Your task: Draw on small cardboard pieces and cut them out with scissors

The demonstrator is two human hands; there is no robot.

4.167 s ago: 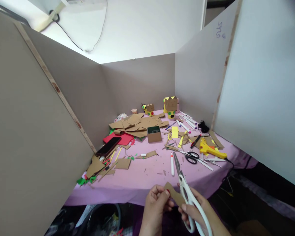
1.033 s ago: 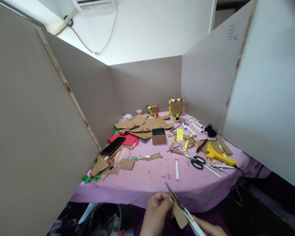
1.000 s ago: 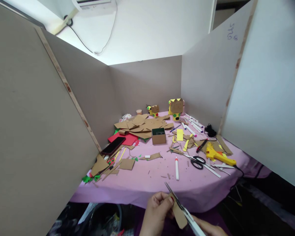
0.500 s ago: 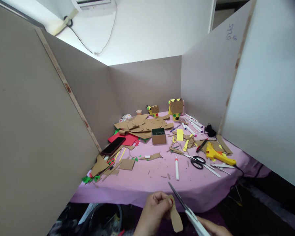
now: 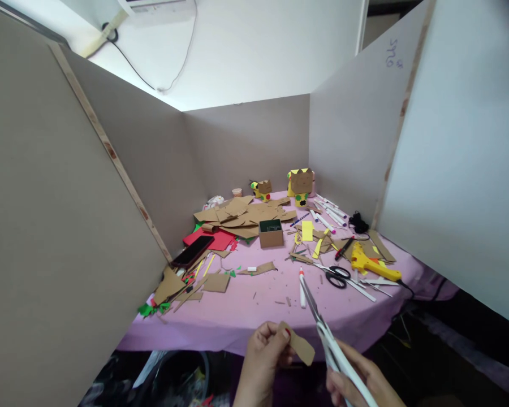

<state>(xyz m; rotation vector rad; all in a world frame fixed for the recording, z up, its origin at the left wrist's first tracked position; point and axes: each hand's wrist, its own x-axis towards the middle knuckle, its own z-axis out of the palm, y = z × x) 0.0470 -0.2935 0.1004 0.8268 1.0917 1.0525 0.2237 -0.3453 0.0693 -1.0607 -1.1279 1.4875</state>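
Note:
My left hand [image 5: 263, 356] pinches a small brown cardboard cutout [image 5: 299, 345] at the bottom of the view, in front of the table edge. My right hand [image 5: 358, 380] grips white-handled scissors [image 5: 328, 342]; their blades are closed and point up and away, just right of the cutout and apart from it.
A table with a pink cloth [image 5: 246, 308] carries cardboard scraps [image 5: 241, 215], a small box [image 5: 270, 233], a phone [image 5: 193, 251], black scissors [image 5: 337, 276], a yellow glue gun [image 5: 369, 263], markers [image 5: 326, 213] and two cardboard figures [image 5: 299, 183]. Grey partition boards [image 5: 68, 226] close in three sides.
The scissors have come off the cutout and swung upright to its right with blades shut. The cutout, hanging down half a second ago, is now lifted and turned sideways.

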